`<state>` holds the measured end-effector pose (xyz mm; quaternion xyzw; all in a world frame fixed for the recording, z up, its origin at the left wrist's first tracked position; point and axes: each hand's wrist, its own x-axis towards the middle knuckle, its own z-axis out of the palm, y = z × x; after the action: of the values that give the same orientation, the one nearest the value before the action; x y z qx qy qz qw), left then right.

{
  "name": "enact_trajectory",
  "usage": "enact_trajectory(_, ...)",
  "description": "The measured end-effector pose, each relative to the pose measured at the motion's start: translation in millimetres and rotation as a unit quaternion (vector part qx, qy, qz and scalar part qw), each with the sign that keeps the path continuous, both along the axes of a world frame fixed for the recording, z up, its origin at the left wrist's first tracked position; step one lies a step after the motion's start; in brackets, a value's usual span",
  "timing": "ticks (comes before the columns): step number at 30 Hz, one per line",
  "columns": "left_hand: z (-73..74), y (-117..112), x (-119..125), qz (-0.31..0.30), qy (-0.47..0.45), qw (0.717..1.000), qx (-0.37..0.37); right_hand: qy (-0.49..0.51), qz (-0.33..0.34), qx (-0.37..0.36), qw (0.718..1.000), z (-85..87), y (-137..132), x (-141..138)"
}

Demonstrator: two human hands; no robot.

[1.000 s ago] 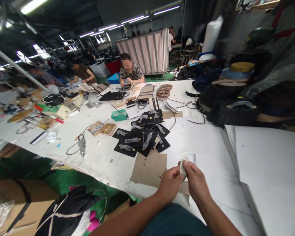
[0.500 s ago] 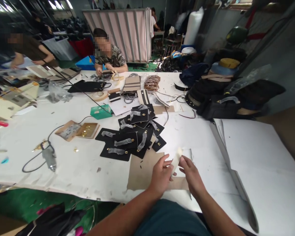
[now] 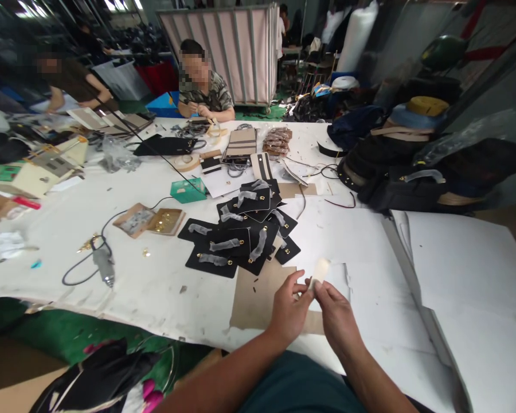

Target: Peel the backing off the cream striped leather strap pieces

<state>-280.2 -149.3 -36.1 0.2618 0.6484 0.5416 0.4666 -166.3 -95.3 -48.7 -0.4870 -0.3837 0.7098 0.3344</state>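
Between my two hands is a small cream-coloured strip, held up at a tilt above the table near its front edge. My left hand pinches its lower end, with the index finger raised. The fingers of my right hand close on the same lower end from the other side. Below them lies a brown cardboard sheet. Just beyond is a pile of black flat pieces with gold fittings and handles wrapped in translucent film.
An electric screwdriver with a looped cable lies at left, near an open box of gold fittings and a green box. Large white sheets cover the right side. Black bags stand back right. A co-worker sits across the table.
My hands have come closer together on the strip, which now stands more upright with its lower end pinched. The whole view has shifted, so the table appears further right.
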Motion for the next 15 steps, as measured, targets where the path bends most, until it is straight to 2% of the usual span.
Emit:
enact_trajectory(5, -6.2, -8, -9, -0.022, 0.068, 0.997, -0.024, 0.068, -0.007, -0.050, 0.996, 7.0, 17, 2)
enact_trajectory(7, -13.9, -8, -23, -0.022, 0.109, 0.994, -0.019, 0.086, -0.004, -0.059, 0.995, 12.7, 24, 4)
enact_trajectory(9, -22.2, 0, -45, -0.018, 0.199, 0.980, -0.002, 0.094, -0.004, -0.058, 0.994, 16.9, 29, 7)
enact_trajectory(12, -32.0, 32, -87, -0.013, 0.391, 0.920, 0.005, 0.077, -0.008, -0.038, 0.996, 19.7, 35, 10)
enact_trajectory(15, -37.9, 77, -127, -0.039, 0.528, 0.847, -0.046, 0.025, 0.011, -0.004, 1.000, 21.1, 41, 13)
